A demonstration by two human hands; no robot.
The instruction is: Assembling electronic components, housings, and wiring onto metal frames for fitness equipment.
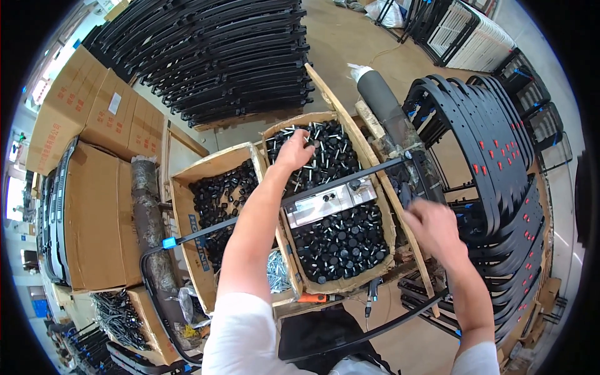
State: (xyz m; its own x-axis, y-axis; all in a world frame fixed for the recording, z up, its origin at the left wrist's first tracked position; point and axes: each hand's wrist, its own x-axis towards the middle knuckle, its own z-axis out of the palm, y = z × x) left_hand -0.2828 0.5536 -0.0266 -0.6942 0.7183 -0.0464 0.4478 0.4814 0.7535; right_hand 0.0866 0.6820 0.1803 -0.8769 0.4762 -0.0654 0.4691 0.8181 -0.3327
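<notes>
My left hand [295, 151] reaches into the far part of a cardboard box [389, 232], over black screw-in feet with silver threaded studs [332, 150]. Its thumb and forefinger stand apart, and the other fingertips are hidden. A black tubular frame [350, 176] lies across the boxes, passing under my left forearm, with a blue wrapping [169, 242] near its left corner. Beside the frame's right end is my right hand [434, 230], fingers curled and smeared by motion; whether it holds anything is unclear. A shiny metal block [312, 211] sits across the same box.
Left of it, another box [185, 219] holds black caps and silver screws [276, 272]. An orange-handled tool [312, 298] lies at the front edge. Curved black frames stack behind [231, 62] and at right [465, 137]. Cartons [103, 106] stand left; a wooden bar [369, 162] runs alongside.
</notes>
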